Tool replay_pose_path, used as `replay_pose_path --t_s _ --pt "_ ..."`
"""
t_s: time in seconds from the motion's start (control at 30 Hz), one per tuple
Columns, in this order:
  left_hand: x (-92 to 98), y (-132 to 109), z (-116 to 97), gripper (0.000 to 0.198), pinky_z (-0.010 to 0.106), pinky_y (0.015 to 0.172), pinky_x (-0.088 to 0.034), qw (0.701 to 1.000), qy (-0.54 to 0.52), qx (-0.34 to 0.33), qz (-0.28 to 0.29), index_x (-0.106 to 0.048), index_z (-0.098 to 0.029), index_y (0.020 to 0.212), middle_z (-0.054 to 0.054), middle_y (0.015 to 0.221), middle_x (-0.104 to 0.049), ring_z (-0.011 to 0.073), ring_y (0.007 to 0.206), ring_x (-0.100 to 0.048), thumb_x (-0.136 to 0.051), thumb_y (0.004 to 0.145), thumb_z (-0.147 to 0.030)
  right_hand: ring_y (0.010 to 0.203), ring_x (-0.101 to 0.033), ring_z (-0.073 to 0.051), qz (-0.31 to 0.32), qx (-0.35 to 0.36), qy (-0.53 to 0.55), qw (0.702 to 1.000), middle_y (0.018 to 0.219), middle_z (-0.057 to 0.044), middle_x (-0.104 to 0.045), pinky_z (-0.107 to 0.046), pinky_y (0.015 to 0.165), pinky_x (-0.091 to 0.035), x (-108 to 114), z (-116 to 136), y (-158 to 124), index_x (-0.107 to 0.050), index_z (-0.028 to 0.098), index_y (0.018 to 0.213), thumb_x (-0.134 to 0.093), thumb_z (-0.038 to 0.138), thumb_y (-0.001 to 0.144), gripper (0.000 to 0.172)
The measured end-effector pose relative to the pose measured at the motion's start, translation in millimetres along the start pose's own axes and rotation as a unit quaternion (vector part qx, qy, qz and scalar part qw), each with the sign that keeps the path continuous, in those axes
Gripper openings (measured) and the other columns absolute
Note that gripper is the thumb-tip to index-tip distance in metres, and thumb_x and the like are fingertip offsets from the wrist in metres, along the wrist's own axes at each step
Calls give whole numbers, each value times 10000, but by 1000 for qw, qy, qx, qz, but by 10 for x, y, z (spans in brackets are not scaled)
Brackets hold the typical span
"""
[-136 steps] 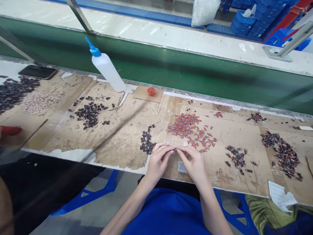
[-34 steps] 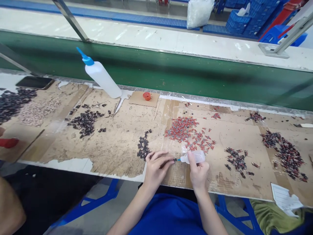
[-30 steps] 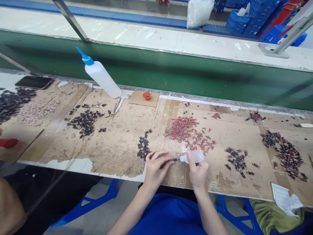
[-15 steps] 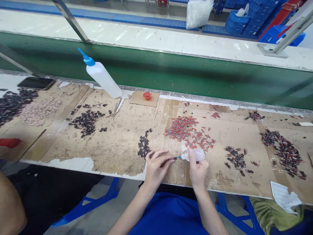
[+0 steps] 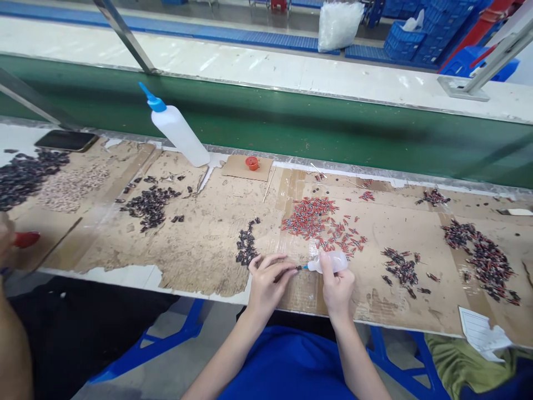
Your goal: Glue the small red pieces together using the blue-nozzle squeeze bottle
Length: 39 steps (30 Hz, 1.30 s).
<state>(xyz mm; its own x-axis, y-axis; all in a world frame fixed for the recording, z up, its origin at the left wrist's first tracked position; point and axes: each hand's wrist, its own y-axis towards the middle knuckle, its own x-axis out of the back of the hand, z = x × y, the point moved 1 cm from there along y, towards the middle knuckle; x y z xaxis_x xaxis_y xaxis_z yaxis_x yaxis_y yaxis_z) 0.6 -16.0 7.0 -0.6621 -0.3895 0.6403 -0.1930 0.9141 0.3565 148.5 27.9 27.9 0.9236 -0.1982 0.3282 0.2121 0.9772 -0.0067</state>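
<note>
Between the thumb and fingertips of my left hand (image 5: 268, 280) is a small black part (image 5: 298, 268). My right hand (image 5: 338, 286) is wrapped round a small translucent squeeze bottle (image 5: 333, 261), held on its side. Its blue tip points left and meets or nearly meets the black part; I cannot tell which. Left of my left hand lies a small pile of black parts (image 5: 246, 244). A heap of red-and-grey pieces (image 5: 308, 216) spreads just beyond the bottle. Assembled-looking black-and-red pieces (image 5: 402, 266) lie to the right of my right hand.
A large white bottle with a blue nozzle (image 5: 181, 133) leans at the back. Near it, a red cap (image 5: 252, 163) sits on a cardboard square. More piles lie at both sides, with a phone (image 5: 66, 140) far left. Another person's hand (image 5: 5, 236) is near a red object (image 5: 27, 239).
Both my hands stay almost in place, bottle tip still at the black part. At the left edge, the other person's hand has come into view and the red object has shifted slightly right.
</note>
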Motion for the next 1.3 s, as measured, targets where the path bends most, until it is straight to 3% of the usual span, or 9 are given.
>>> replay_pose_path --t_s 0.63,0.83,1.1,1.3 --pt "-6 -16 9 93 421 967 -272 1000 3 18 2 -723 -303 772 -32 807 -779 204 911 -704 -695 840 -246 443 -405 -110 -26 -8 3 1000 439 13 -433 -233 434 -352 10 22 10 -474 182 465 -605 587 755 515" --pt "-3 -13 -8 87 425 961 -275 1000 2 12 -3 -714 -295 780 -25 812 -779 208 909 -705 -692 845 -242 446 -449 -130 -3 -14 3 1000 453 -6 -488 -243 448 -385 12 44 16 -520 172 492 -613 593 734 495" --pt "4 -9 0 83 436 967 -270 1000 -2 18 6 -716 -298 786 -25 816 -780 211 920 -706 -702 835 -232 431 -417 -117 -7 -1 -11 1000 434 8 -454 -238 437 -361 -5 5 3 -495 177 468 -613 576 751 503" --pt "1 -13 -8 90 426 960 -278 1000 6 11 1 -718 -299 778 -26 819 -780 204 903 -705 -697 840 -236 461 -478 -135 -24 1 -14 1000 463 -9 -516 -239 463 -398 0 8 -4 -573 156 522 -604 587 769 498"
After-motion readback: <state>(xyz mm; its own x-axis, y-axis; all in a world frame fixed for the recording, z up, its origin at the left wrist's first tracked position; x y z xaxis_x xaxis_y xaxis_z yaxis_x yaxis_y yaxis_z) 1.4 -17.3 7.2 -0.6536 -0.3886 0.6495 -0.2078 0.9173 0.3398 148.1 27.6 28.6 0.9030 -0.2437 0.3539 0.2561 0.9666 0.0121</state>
